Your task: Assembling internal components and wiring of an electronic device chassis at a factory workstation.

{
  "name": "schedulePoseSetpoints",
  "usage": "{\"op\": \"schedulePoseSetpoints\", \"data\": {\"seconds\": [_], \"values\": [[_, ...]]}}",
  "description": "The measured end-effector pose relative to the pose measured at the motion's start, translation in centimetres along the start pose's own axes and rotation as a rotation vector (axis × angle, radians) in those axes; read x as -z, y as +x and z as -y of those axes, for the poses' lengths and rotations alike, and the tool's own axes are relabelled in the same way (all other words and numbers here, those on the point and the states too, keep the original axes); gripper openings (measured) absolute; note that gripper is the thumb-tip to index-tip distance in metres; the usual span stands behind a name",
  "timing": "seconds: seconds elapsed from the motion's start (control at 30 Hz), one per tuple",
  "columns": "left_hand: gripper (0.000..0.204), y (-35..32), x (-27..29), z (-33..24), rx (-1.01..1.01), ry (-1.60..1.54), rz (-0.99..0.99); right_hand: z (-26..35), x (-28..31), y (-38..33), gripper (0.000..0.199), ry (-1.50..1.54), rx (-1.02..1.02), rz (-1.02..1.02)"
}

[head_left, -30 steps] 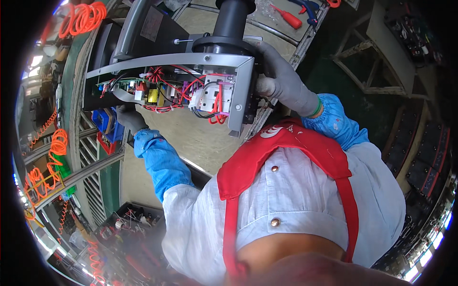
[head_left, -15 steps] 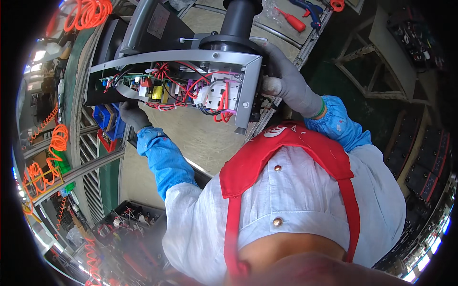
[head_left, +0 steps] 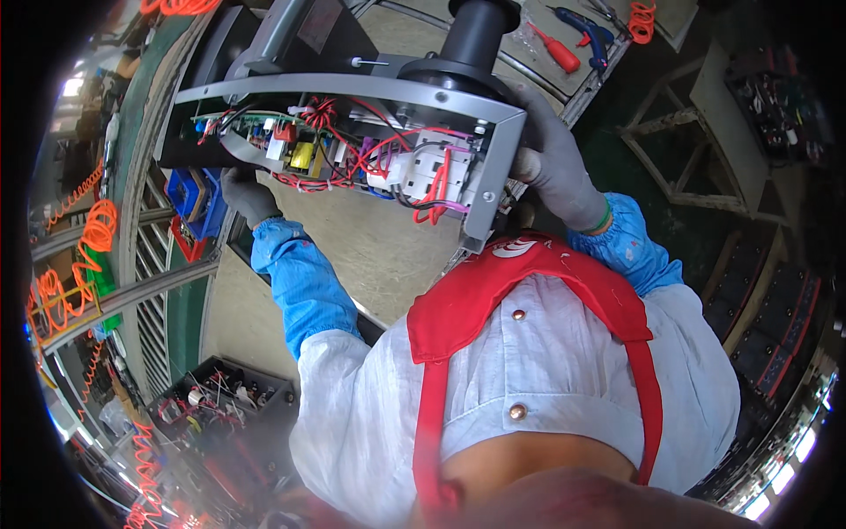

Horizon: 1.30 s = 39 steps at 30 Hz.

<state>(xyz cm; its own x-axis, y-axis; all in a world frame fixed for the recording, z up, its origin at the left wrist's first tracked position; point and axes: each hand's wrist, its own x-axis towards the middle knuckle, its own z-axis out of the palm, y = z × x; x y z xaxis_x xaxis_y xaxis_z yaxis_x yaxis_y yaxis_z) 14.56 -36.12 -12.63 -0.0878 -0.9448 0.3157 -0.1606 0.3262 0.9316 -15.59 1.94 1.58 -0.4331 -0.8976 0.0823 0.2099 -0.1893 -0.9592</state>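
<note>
1 L hand (head_left: 251,199) + 1 R hand (head_left: 568,176) are touching 1 open unit (head_left: 352,123); 1 red tool (head_left: 557,51) + 1 blue tool (head_left: 597,40) are lying far R; 1 blk crate (head_left: 280,398) is sitting near L.

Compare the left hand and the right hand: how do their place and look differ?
The left hand is by the lower edge of the unit, near its left end; the right hand is against its right end. The right hand looks spread; the left hand looks bunched. A green band shows at the right hand's wrist, none at the left hand's. Both wear gray gloves and blue sleeves.
</note>
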Motion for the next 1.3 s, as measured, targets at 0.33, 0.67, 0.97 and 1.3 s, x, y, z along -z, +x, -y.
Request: {"op": "schedulePoseSetpoints", "data": {"seconds": [0.33, 0.67, 0.97, 1.3], "values": [[0.035, -1.0, -0.9, -0.5, 0.1, -0.304, -0.058, 1.7, -0.3, -0.3, 0.105, -0.092, -0.079, 0.008], [0.032, -1.0, 0.9, 1.0, -0.019, 0.222, 0.178, -3.6, 5.9, 3.2, 0.06, -0.216, -0.008, -0.351], [0.011, 4.4, 2.8, 8.4, -0.48, 1.647, 0.506, -19.6, 13.3, 10.8, 0.027, -1.228, 0.441, 0.086], [0.011, -0.3, -6.7, 4.2, -0.085, 1.113, 0.484, -12.2, 11.8, 14.5, 0.051, -0.737, -0.118, -0.033]]}}
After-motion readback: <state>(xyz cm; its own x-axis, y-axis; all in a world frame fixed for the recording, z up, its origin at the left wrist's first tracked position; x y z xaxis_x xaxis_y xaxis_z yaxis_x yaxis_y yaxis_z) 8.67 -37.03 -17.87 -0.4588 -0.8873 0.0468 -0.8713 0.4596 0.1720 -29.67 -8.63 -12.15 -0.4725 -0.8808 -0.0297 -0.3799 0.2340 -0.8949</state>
